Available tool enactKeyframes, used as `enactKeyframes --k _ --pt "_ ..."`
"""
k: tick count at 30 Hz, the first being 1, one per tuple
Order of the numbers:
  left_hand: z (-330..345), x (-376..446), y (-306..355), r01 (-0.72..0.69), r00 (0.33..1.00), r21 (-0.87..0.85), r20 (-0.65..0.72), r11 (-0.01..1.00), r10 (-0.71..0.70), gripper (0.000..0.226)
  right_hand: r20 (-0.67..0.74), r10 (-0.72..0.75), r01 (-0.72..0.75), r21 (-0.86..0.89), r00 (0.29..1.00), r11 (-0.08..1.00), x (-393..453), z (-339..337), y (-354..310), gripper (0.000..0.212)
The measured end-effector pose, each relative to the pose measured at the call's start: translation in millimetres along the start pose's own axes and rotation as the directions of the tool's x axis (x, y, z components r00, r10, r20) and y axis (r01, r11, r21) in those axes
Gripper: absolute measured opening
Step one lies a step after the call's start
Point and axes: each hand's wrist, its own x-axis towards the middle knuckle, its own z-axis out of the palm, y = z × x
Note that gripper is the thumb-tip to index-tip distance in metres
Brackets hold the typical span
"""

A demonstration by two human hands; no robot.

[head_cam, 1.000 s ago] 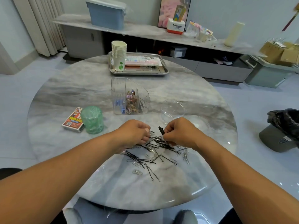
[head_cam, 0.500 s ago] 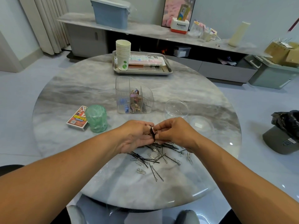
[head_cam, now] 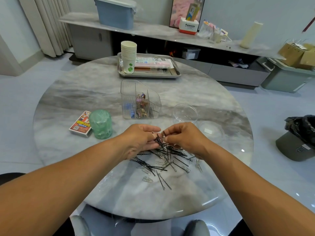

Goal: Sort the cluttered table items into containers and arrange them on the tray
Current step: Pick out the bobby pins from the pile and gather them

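Note:
A loose pile of black hairpins (head_cam: 167, 156) mixed with silver paper clips (head_cam: 147, 179) lies on the round marble table (head_cam: 85, 92). My left hand (head_cam: 139, 140) is palm up just above the pile and holds a bunch of hairpins. My right hand (head_cam: 184, 137) pinches a small clip at the tip of that bunch. A clear divided organizer (head_cam: 140, 100) with clips and pins inside stands behind the hands. A clear round container (head_cam: 185, 113) and its lid (head_cam: 210, 131) sit to the right. A metal tray (head_cam: 150, 74) is at the far side.
A stack of paper cups (head_cam: 128, 56) and flat packets stand on the tray. A green roll (head_cam: 100, 124) and a card box (head_cam: 81, 124) lie at the left. A low cabinet runs behind the table, and a bin with a black bag (head_cam: 301, 133) is on the right floor.
Both hands have lifted off the pile and come together. The left hand has turned palm up with hairpins in it, and the right hand has brought a clip to them.

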Motion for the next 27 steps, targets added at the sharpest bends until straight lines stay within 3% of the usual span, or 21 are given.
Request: enactKeyframes --k 2,4,7,9,11,13,17,22,24,26,27 --pt "-2 1 1 -0.013 1.0 0.022 -0.01 1.0 0.013 0.023 -0.03 -0.036 0.029 -0.185 0.999 0.982 0 -4 1 0.013" --pt "-3 2 1 -0.029 0.999 0.045 -0.017 0.999 0.029 0.023 -0.052 -0.108 0.071 -0.471 0.993 0.879 -1 -8 0 0.017" --pt "-4 4 1 -0.054 0.998 0.057 -0.014 0.997 0.054 0.021 0.005 -0.248 0.122 -0.881 0.969 0.456 -4 -10 -2 0.03" --pt "-4 4 1 -0.062 0.998 0.052 -0.01 0.997 0.063 0.02 0.063 -0.293 0.153 -0.943 0.954 0.295 -3 -11 -2 0.041" --pt "-4 5 1 -0.061 0.998 0.043 -0.011 0.997 0.062 0.02 0.088 -0.296 0.175 -0.944 0.951 0.279 -2 -14 -3 0.048" --pt "-4 6 1 -0.048 0.999 0.016 -0.014 0.999 0.049 0.021 0.081 -0.271 0.173 -0.928 0.959 0.331 -2 -19 -5 0.048" --pt "-6 6 4 0.007 1.0 -0.072 -0.017 0.997 -0.008 0.025 0.071 -0.147 0.146 -0.786 0.987 0.6 1 -31 -11 0.035" --pt "-7 5 7 0.055 0.998 -0.139 0.012 0.989 -0.054 0.027 0.081 -0.059 0.1 -0.817 0.995 0.568 -4 -38 -15 0.025" --pt "-6 4 7 0.058 0.998 -0.138 0.016 0.989 -0.056 0.027 0.034 -0.092 0.092 -0.655 0.995 0.75 -4 -35 -17 0.021" --pt "-4 3 6 0.063 0.998 -0.143 0.03 0.988 -0.059 0.026 -0.03 -0.069 0.056 -0.312 0.997 0.948 -4 -26 -19 0.011" --pt "-3 3 6 0.067 0.997 -0.151 0.039 0.986 -0.061 0.026 -0.044 -0.034 0.026 -0.17 0.998 0.985 -6 -20 -21 0.006"
